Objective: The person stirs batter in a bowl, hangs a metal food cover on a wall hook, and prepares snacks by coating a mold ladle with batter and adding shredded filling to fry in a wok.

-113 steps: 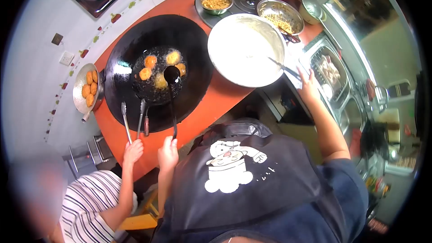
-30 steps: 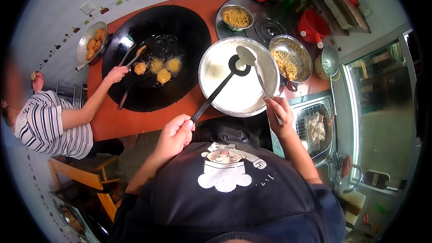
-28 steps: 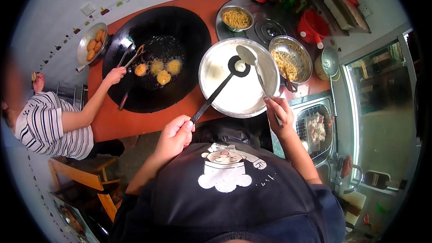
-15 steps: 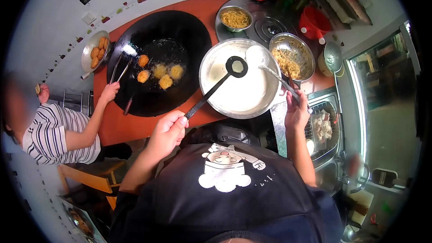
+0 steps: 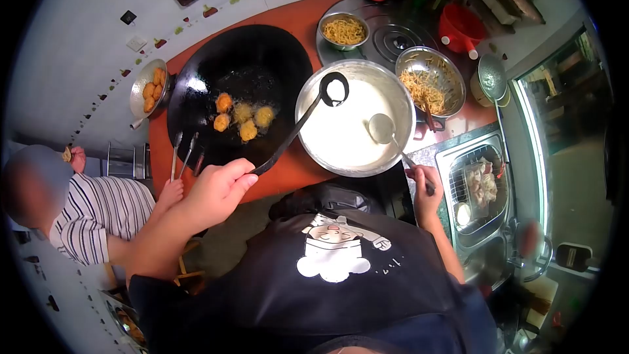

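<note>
My left hand (image 5: 219,190) is closed round the handle of a black ladle (image 5: 292,136). The ladle's round head, with white batter in it, is over the left rim of a large metal bowl (image 5: 410,132) of white batter. A metal spoon (image 5: 382,129) is in my right hand (image 5: 426,190), its head over or in the batter at the bowl's right side. Left of the bowl, a black wok (image 5: 275,46) holds oil and several frying fritters (image 5: 247,131). Another person's hand (image 5: 171,193) grips metal tongs (image 5: 175,156) by the wok's near left rim.
A strainer (image 5: 141,92) of browned fritters stands left of the wok. Behind the batter bowl are a small bowl (image 5: 327,38) of yellow strips and a pan (image 5: 452,65) with more. A red pot (image 5: 458,23) stands back right; the sink (image 5: 481,249) is at right. The other person is close on my left.
The ladle and my left hand have come up and left to the bowl's rim. My right hand has lowered the spoon toward the near right of the batter. The other person's tongs have drawn back from the fritters.
</note>
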### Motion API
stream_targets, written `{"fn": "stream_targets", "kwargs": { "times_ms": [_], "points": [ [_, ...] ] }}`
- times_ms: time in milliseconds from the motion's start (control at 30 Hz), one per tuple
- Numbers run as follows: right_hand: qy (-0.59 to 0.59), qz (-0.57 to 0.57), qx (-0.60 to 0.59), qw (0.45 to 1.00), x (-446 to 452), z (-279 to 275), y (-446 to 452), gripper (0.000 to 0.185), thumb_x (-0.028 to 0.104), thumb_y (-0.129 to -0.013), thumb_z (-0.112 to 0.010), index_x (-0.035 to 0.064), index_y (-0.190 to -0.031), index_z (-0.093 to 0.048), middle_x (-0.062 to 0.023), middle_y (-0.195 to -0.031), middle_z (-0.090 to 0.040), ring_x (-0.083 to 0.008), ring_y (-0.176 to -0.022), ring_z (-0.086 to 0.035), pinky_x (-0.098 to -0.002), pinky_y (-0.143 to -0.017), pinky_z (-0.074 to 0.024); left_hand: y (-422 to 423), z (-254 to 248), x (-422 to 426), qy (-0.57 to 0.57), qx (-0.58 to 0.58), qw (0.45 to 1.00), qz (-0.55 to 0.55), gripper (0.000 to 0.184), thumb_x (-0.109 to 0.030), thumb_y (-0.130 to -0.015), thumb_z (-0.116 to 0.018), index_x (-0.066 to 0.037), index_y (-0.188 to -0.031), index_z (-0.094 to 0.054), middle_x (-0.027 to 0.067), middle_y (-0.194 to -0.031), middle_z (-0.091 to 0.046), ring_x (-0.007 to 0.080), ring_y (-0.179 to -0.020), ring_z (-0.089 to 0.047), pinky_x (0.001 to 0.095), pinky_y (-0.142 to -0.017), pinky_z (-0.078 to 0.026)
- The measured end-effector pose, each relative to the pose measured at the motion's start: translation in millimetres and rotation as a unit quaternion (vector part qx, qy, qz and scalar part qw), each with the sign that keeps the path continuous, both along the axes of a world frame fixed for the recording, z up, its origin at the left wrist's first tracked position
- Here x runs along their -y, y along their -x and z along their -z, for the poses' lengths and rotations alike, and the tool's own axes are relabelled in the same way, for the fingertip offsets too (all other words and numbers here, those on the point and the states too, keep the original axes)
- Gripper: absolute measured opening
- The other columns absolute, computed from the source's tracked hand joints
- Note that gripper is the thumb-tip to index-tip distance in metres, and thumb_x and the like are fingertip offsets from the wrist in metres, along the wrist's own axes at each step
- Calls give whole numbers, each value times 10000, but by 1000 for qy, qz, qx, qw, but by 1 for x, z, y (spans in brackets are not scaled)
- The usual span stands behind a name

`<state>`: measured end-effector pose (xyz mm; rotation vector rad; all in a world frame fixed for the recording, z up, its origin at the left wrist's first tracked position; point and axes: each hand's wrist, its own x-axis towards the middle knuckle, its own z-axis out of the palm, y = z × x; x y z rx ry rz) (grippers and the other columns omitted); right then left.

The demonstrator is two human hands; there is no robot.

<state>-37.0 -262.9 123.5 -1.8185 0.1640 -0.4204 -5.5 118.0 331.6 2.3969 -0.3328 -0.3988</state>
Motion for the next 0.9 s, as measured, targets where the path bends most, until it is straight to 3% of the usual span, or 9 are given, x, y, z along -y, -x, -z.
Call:
{"fn": "stream_targets", "kwargs": {
  "times_ms": [67, 167, 200, 267, 400, 467, 600, 800, 900],
  "points": [
    [148, -26, 20, 988, -9, -12, 0, 84, 5, -852, -566, 1, -873, -647, -94, -808, -618, -180, -699, -609, -280, -656, -475, 5, 2, 0, 3, 16, 1000, -7, 99, -116, -884, -558, -17, -884, -551, 130, -604, -504, 230, -475, -477, 312, -469, -358],
    [193, -47, 28, 980, -13, -5, 2, 97, -13, -829, -580, 21, -880, -656, -96, -797, -613, -186, -701, -600, -283, -647, -472, 13, 15, -4, 23, 55, 998, -12, 87, -85, -873, -565, -6, -908, -569, 122, -632, -510, 209, -493, -505, 290, -479, -377],
    [180, -51, 10, 982, -13, -3, 2, 74, 42, -822, -621, 43, -887, -656, -106, -821, -595, -243, -732, -610, -311, -650, -480, 17, 32, -12, 61, 63, 996, -14, 92, -87, -875, -564, -2, -911, -570, 112, -634, -507, 192, -504, -509, 282, -484, -380],
    [192, -57, -4, 980, -14, -4, 2, 73, 54, -823, -627, 50, -891, -654, -104, -830, -595, -248, -736, -610, -318, -653, -484, 24, 63, -23, 135, 66, 988, -35, 106, -99, -884, -561, 2, -911, -576, 77, -641, -507, 145, -535, -511, 262, -507, -395],
    [234, -83, -3, 969, -18, -10, 1, 86, 78, -823, -635, 69, -908, -649, -98, -843, -584, -270, -733, -603, -341, -648, -488, 38, 117, -36, 273, 60, 957, -85, 225, -217, -909, -571, 8, -900, -571, -2, -650, -496, 56, -564, -447, 206, -516, -351],
    [262, -103, 6, 960, -21, -13, 0, 90, 90, -828, -632, 73, -915, -645, -97, -833, -573, -279, -727, -597, -356, -641, -491, 43, 142, -36, 366, 32, 924, -105, 325, -318, -905, -582, 5, -901, -553, -37, -652, -452, 31, -550, -383, 181, -501, -292],
    [296, -154, 16, 943, -24, -15, 0, 93, 98, -835, -623, 73, -924, -636, -101, -841, -566, -269, -689, -594, -349, -606, -496, 47, 179, -25, 517, 3, 854, -64, 278, -302, -919, -542, -24, -900, -547, 31, -768, -530, 80, -587, -439, 211, -555, -360],
    [316, -200, 10, 928, -30, -18, 1, 101, 101, -845, -611, 63, -936, -631, -108, -859, -562, -256, -635, -587, -335, -552, -496, 55, 217, -6, 639, -102, 762, -7, 263, -316, -926, -518, -55, -917, -547, 15, -699, -449, 94, -621, -427, 241, -578, -360],
    [319, -202, 11, 926, -34, -20, 2, 100, 100, -846, -609, 61, -935, -632, -108, -866, -567, -256, -637, -588, -334, -557, -500, 59, 221, 2, 721, -193, 666, 8, 269, -334, -931, -497, -68, -905, -523, -1, -667, -398, 92, -599, -378, 242, -561, -321]
  ]
}}
